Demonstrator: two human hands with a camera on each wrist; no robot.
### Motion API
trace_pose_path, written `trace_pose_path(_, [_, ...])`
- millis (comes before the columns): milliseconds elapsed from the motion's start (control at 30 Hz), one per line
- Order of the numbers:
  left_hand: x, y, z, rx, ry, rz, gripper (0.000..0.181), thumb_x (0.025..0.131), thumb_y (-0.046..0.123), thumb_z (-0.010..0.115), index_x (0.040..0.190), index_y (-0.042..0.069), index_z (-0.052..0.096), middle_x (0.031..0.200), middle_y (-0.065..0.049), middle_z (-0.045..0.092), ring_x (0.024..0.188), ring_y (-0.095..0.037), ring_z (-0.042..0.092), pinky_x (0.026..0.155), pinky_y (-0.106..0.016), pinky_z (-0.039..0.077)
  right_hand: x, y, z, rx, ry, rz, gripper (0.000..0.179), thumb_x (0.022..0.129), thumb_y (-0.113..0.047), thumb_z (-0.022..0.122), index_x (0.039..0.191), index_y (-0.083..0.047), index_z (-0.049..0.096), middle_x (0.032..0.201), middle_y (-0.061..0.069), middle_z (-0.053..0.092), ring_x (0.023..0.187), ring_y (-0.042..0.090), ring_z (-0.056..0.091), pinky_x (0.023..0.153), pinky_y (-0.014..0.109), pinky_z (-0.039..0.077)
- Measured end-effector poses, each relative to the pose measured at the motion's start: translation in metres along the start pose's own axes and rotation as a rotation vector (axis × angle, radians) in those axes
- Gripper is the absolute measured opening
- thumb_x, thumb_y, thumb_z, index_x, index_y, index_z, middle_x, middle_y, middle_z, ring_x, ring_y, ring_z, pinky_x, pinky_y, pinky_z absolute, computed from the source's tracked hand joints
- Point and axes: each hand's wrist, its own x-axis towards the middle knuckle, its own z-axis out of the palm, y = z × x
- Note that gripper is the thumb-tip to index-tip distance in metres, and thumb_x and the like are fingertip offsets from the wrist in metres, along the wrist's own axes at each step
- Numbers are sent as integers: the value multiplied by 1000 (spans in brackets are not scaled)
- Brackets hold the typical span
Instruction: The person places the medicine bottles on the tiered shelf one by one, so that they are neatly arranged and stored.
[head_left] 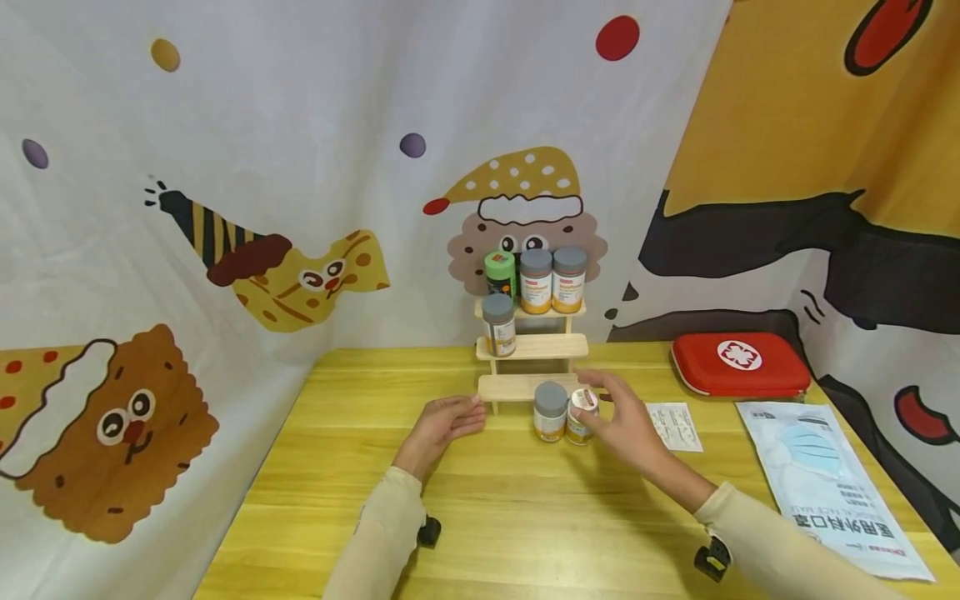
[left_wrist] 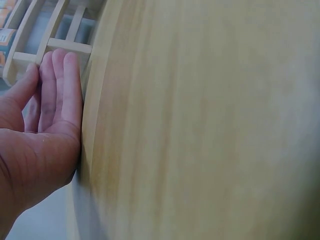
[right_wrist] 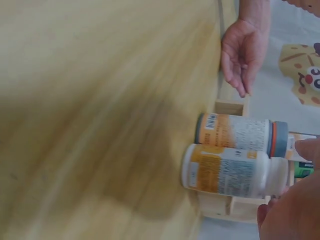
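Note:
My right hand (head_left: 621, 421) holds a small pill bottle (right_wrist: 225, 171) by its white cap, with thumb and fingers around the top. This bottle stands upright on the table, close beside a larger grey-capped pill bottle (head_left: 551, 412). Both are in front of the lowest step of a wooden three-tier display rack (head_left: 517, 387). At the rack's lower left corner is my left hand (head_left: 444, 427). Its fingers are extended, with the fingertips right at the wooden end in the left wrist view, and it holds nothing.
On the top tier stand a green-capped container (head_left: 500, 273) and two grey-capped bottles (head_left: 536, 282). Another grey-capped bottle (head_left: 498, 325) is on the middle tier. To the right lie a printed sheet (head_left: 677, 427), a red first-aid case (head_left: 738, 367) and a face-mask packet (head_left: 828, 483). A patterned curtain (head_left: 300, 125) hangs behind.

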Motion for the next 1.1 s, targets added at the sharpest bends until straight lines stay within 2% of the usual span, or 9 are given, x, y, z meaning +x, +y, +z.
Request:
trace_pose_path(300, [-3, 3, 1, 16, -8, 4, 38, 105, 18, 68, 134, -8, 65, 112, -12, 79, 108, -23, 77, 104, -42, 63, -11, 10, 3, 17, -15, 21, 57, 96, -7, 77, 148, 1, 54, 148, 21, 58, 132, 42, 59, 110, 65, 53])
trace_pose_path(433, [-1, 1, 0, 15, -9, 2, 38, 105, 18, 69, 133, -8, 66, 115, -15, 78, 108, -24, 77, 103, -40, 64, -13, 12, 4, 20, -11, 43, 55, 98, -6, 74, 149, 0, 53, 150, 21, 57, 132, 41, 58, 110, 65, 53])
trace_pose_path(733, [4, -2, -2, -12, 7, -10, 37, 104, 16, 70, 133, -7, 67, 113, -14, 79, 102, -20, 78, 98, -38, 66, -14, 19, 6, 27, 16, 30, 51, 97, -2, 75, 145, 1, 56, 149, 20, 59, 130, 38, 60, 105, 64, 54])
trace_pose_path(1100, [2, -1, -1, 0, 10, -12, 36, 104, 17, 70, 131, -6, 68, 119, -18, 77, 105, -23, 78, 100, -40, 65, -12, 22, 8, 7, 64, 17, 50, 95, -2, 78, 141, -1, 59, 138, 16, 67, 121, 31, 62, 97, 52, 59])
